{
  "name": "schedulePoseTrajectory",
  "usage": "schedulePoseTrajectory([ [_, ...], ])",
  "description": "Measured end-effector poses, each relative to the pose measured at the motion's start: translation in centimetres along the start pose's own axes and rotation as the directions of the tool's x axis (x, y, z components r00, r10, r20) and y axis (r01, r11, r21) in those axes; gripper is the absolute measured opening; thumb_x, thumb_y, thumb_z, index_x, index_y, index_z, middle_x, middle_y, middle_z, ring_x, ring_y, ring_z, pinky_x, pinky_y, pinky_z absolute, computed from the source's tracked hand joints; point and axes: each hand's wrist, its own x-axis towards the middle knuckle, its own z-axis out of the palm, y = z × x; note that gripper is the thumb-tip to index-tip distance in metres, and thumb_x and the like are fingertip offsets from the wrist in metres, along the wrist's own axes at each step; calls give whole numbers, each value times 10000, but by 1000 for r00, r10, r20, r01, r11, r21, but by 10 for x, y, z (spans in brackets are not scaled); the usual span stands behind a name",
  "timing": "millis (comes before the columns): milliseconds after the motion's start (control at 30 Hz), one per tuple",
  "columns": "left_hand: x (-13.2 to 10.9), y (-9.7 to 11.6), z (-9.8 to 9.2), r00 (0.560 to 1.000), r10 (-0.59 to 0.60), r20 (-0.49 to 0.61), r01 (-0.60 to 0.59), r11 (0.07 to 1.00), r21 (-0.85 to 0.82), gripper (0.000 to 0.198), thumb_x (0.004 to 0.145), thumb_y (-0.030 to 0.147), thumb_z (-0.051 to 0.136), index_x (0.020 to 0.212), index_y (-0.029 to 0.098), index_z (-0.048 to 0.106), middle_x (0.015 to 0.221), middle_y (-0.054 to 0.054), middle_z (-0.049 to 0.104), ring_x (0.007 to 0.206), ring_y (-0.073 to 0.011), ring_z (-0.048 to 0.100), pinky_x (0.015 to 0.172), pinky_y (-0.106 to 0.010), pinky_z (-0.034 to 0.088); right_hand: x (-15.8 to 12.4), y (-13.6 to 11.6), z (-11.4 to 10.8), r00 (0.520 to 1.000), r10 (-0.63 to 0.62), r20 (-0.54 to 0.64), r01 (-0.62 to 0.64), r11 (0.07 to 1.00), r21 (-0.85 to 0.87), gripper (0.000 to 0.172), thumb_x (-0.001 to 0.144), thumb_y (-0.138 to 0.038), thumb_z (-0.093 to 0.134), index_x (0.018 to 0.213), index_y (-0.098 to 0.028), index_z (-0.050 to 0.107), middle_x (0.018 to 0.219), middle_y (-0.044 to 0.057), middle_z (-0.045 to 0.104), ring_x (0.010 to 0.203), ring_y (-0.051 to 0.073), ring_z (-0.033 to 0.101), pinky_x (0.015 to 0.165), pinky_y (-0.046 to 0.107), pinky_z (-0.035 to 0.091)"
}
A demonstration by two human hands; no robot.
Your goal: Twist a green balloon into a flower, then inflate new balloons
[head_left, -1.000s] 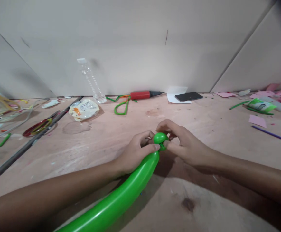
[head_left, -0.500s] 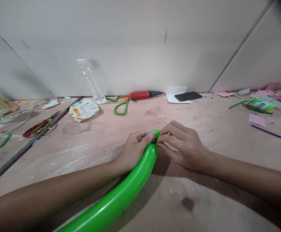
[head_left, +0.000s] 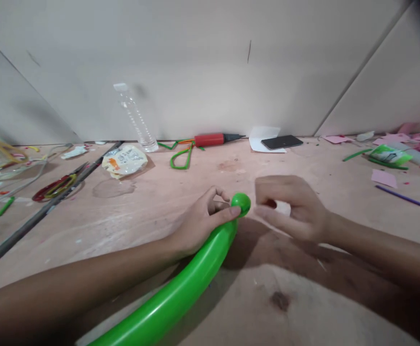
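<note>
A long inflated green balloon (head_left: 181, 293) curves up from the bottom edge, with a small round bubble (head_left: 241, 203) at its far end. My left hand (head_left: 206, 218) is closed round the narrow twist just below that bubble, its thumb lying across the front. Just right of the bubble is my right hand (head_left: 292, 206), a small gap away and slightly blurred. Its fingers are curled in with thumb and forefinger close together. Whether anything sits between those fingertips is hidden.
Along the wall stand or lie a clear plastic bottle (head_left: 137, 120), a crumpled packet (head_left: 125, 162), a red hand pump (head_left: 210, 140) and a black phone (head_left: 282, 142) on white paper. Scissors (head_left: 58, 187) lie left beside a dark strip (head_left: 32, 226). Pink scraps and a purple stick (head_left: 399, 195) lie right.
My right hand has moved right, away from the balloon's end, its fingers curling in. The bubble now shows fuller and rounder above my left thumb. My left hand stays nearly in place.
</note>
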Motion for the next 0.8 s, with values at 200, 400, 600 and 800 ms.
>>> schedulePoseTrajectory([
  [200,-5,3,0,994,11,111,-18,998,58,585,763,359,829,1152,261,403,969,-8,697,867,-191,680,727,-283,484,4,11,1,956,290,35,-291,956,28,212,967,-420,571,1044,-225,603,892,26,667,770,189,594,682,323,433],
  [400,-7,8,3,994,28,110,-47,984,171,632,733,346,855,1190,253,427,1123,-66,688,1065,-251,669,915,-387,491,11,7,-6,938,272,216,-316,926,207,174,973,-315,540,977,-216,683,946,15,720,854,193,647,760,325,474],
  [600,-6,10,2,990,16,139,-49,970,236,622,753,400,837,1205,237,442,1110,-72,680,1028,-252,661,894,-400,491,11,6,-17,936,233,262,-243,970,7,213,920,-349,649,1108,-251,664,1080,7,724,959,214,650,825,336,464],
  [800,-9,25,4,960,-126,249,76,977,199,417,800,395,772,1103,194,567,928,-38,673,828,-197,671,710,-310,522,9,10,-29,932,123,342,-24,960,-278,186,843,-187,605,1021,-241,613,932,30,682,811,212,598,709,331,416],
])
